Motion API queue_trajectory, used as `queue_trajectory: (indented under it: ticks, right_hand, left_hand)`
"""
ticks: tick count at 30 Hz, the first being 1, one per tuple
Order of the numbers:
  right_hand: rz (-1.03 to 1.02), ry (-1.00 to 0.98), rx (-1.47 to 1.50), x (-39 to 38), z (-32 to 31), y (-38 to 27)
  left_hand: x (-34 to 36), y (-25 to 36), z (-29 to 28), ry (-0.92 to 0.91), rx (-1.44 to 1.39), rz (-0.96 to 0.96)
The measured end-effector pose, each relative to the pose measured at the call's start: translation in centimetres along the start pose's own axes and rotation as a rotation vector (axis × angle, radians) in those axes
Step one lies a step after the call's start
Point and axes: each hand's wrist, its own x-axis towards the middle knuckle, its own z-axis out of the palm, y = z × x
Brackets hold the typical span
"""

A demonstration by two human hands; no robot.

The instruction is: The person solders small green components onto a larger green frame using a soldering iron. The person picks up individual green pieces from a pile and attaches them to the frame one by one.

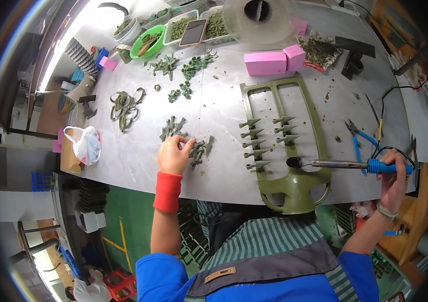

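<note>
My left hand (172,157), below a red wristband, reaches into a loose pile of small grey-green pointed parts (197,150), fingers curled together at the parts; what they hold is hidden. My right hand (394,178) grips the blue handle of a soldering-iron-like tool (346,164). The tool's tip rests at the middle stem of an olive-green plastic frame (293,189), just above its wide lower part. Rows of small pointed parts (252,143) sit along the frame's left and middle bars.
Looped green pieces (126,108), green clusters (163,65), pink blocks (265,64), tubs (180,29), a phone (194,31) and pliers (352,128) lie around the worktable (219,186). A white bag (88,145) is left. A co-worker (92,287) is at lower left.
</note>
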Motion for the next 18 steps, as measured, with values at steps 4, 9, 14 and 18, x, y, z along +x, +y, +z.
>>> queue_trajectory:
  ticks: [4,9,14,18]
  right_hand:
    - [-0.003,0.004,0.001,-0.2,0.4,-0.6]
    - [0.023,0.028,0.015,-0.5,0.0,-0.6]
    - [0.030,0.077,0.005,-0.4,-0.1,-0.9]
    - [0.047,0.091,0.016,-0.2,0.0,-0.6]
  left_hand:
    - [1.1,-0.5,1.1,0.081,-0.285,0.155]
    - [0.2,2.4,0.0,-0.093,-0.857,0.122]
    - [-3.4,11.0,-2.6,-0.339,-0.956,0.394]
    - [-4.9,15.9,-2.1,-0.439,-0.918,0.519]
